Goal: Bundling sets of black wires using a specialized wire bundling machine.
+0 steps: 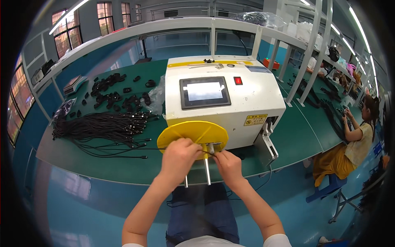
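A round yellow disc [185,130] with metal posts [207,171] stands at the front of a white winding machine [251,96]. My left hand [179,159] is closed on a thin black cable [153,148] in front of the disc; part of the cable trails out to the left over the table. My right hand [228,165] pinches the cable beside the posts, just right of the disc's middle. Between my hands the cable runs close to the posts, and my fingers hide much of it.
Left of the machine lies a heap of black cables [103,126], with small black parts [110,87] behind it on the green table [160,168]. A clear plastic bag [157,100] touches the machine's side. At right, another person [354,138] sits working with black cables.
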Demonstrator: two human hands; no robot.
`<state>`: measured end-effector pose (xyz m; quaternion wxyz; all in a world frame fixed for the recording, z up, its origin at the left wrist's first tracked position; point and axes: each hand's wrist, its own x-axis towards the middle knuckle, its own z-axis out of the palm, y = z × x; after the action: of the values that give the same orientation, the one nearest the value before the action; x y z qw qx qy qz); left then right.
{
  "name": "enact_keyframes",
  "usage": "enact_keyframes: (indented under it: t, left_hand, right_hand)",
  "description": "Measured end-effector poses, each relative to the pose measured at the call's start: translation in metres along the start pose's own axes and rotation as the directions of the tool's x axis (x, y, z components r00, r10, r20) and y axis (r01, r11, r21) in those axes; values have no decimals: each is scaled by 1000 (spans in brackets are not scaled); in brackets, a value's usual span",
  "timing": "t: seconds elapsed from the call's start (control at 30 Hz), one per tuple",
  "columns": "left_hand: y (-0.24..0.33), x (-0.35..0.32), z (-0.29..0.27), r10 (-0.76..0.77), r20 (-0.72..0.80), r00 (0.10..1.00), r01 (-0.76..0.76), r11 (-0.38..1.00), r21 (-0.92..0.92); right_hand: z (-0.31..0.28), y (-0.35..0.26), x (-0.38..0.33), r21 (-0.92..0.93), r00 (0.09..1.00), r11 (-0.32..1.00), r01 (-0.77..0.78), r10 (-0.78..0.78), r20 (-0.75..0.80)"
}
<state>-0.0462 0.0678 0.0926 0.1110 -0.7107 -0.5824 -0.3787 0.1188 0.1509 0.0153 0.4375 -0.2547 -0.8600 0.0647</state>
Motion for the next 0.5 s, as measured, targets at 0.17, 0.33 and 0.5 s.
enact_keyframes:
  t: [0.17, 0.33, 0.5]
  left_hand:
    - [-21, -9, -17, -186, 15, 982, 185, 964, -188]
    - [-16, -5, -12, -257, -104, 961, 234, 952, -198]
    - [-17, -10, -9, -234, -128, 964, 213, 964, -162]
  right_hand:
    - [10, 15, 5, 14, 1000, 1000, -15, 15, 0]
    - [13, 20, 14, -4, 1000, 1000, -8, 8, 0]
    - [14, 19, 14, -1, 1000, 1000, 3, -3, -20]
